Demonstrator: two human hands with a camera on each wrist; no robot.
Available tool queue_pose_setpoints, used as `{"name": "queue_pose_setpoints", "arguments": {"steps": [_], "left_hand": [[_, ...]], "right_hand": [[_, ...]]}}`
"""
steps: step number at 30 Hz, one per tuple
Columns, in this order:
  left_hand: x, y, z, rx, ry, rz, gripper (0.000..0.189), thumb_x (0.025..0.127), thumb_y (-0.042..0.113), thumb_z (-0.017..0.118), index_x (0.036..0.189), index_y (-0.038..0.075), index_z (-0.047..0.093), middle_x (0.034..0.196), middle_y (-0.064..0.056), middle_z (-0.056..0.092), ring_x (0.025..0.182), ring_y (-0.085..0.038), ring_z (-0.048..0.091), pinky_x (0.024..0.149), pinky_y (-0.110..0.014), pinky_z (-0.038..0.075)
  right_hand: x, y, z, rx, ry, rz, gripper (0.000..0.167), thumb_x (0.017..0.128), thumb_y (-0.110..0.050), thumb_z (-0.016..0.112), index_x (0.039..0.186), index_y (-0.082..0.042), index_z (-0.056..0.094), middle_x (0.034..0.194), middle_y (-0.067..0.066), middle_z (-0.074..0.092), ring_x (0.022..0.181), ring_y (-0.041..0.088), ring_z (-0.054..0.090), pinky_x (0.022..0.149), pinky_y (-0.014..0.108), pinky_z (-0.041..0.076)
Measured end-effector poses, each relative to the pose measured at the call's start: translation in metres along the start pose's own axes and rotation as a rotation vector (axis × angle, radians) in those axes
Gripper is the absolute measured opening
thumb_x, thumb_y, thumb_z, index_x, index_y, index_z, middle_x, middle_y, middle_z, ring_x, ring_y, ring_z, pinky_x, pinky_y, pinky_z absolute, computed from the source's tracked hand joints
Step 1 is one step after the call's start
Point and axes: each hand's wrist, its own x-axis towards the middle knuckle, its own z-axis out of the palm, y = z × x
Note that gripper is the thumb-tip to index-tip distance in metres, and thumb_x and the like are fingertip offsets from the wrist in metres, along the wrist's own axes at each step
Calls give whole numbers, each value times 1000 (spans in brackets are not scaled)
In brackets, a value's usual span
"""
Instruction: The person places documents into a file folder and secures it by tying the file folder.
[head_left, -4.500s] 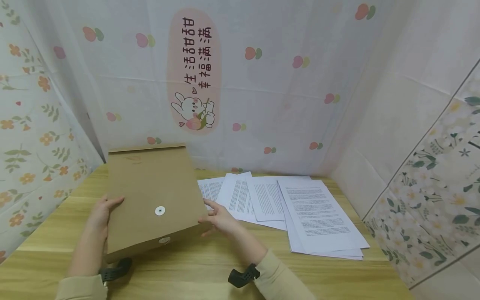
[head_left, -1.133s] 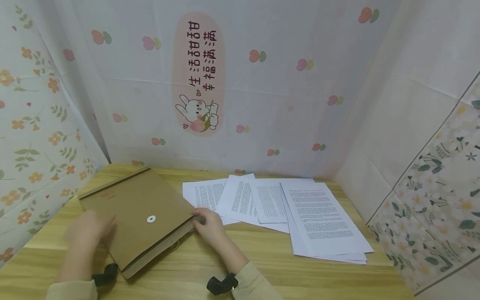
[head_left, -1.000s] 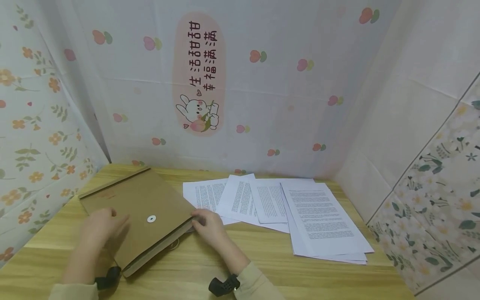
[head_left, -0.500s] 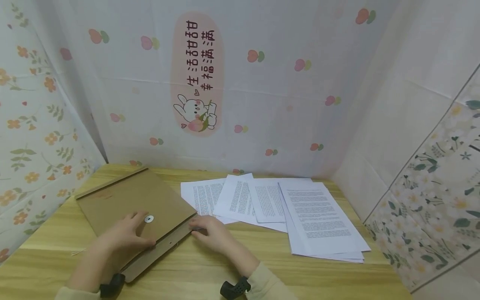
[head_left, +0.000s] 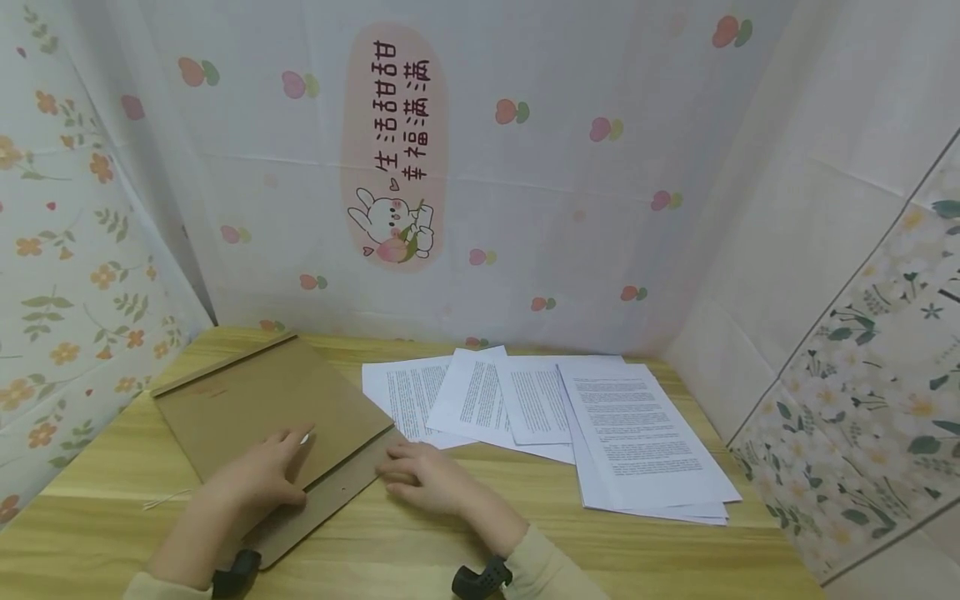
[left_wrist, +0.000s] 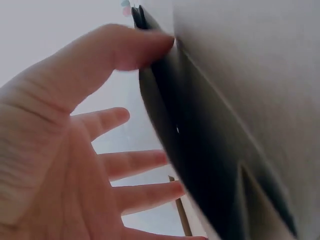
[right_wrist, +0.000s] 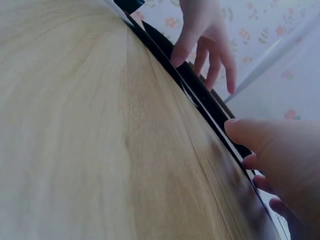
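Note:
A brown kraft document envelope (head_left: 247, 400) lies slantwise on the left of the table, its flap (head_left: 322, 508) folded out toward me. Spread over its front near the opening is my left hand (head_left: 251, 483), the thumb at the lip and the fingers partly covering the white button (head_left: 305, 438). In the left wrist view that thumb reaches the gaping mouth (left_wrist: 175, 125), the other fingers straight and apart. At the flap's right corner rests my right hand (head_left: 431, 479), fingers loosely bent. The right wrist view has its thumb and fingertips along the envelope's edge (right_wrist: 215, 117).
Several printed sheets (head_left: 408, 396) fan out at the back middle, with a thicker paper stack (head_left: 637, 442) to their right. A pale string (head_left: 167, 500) trails from the envelope's left side. Patterned cloth (head_left: 525, 192) hangs behind the wooden table (head_left: 405, 558).
The envelope came down from a raised position and turned slantwise. Its flap has folded out flat toward me. My left hand moved right from the side edge onto the opening.

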Motion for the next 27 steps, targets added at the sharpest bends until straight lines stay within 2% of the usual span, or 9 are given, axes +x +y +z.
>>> {"name": "queue_pose_setpoints", "arguments": {"steps": [6,9,14,16,18,22,24,27], "left_hand": [[4,4,1,49,27,45,81,74,17,73,143,-2,36,127,-38,47,110,-54,50,87,-66,40],[6,5,3,80,73,85,71,80,8,67,144,6,38,124,-33,53,107,-50,54,86,-64,43],[5,11,6,153,157,174,55,85,-6,54,135,19,55,118,-17,61,100,-39,62,76,-53,51],[4,15,6,192,173,192,48,86,-9,53,124,17,65,118,-12,62,98,-36,63,74,-50,53],[4,18,5,212,160,189,43,83,-12,55,115,13,70,119,-12,62,99,-37,63,76,-49,53],[3,25,3,260,139,182,40,74,-16,58,108,1,70,121,-17,61,99,-40,62,79,-51,52],[3,27,3,295,164,195,40,71,-18,60,108,-4,67,118,-17,62,97,-39,63,77,-49,53],[3,29,5,351,242,213,41,69,-19,63,108,-8,65,117,-18,62,96,-38,63,72,-45,55]], "right_hand": [[-1,1,1,2,-10,6,35,96,-31,57,128,-17,63,139,11,50,130,26,43,108,39,32],[-2,1,1,8,-12,9,36,96,-31,58,128,-17,63,140,11,49,130,27,42,108,40,31],[-2,1,0,-13,-6,-3,35,96,-31,58,128,-17,63,139,13,49,129,28,44,108,40,32],[-2,1,0,-13,-2,5,35,96,-31,58,127,-18,64,139,14,49,129,29,43,107,41,32],[-2,2,0,-8,1,20,35,96,-32,58,127,-18,64,140,14,49,130,29,42,107,41,32],[-3,4,0,4,-1,52,35,96,-33,57,128,-20,63,141,13,47,131,30,41,108,42,32],[-3,4,0,17,-8,68,35,96,-34,57,128,-20,63,142,12,46,132,30,40,108,42,31],[-2,5,0,39,-11,91,36,96,-34,57,129,-20,63,143,12,45,133,30,38,108,43,30]]}}
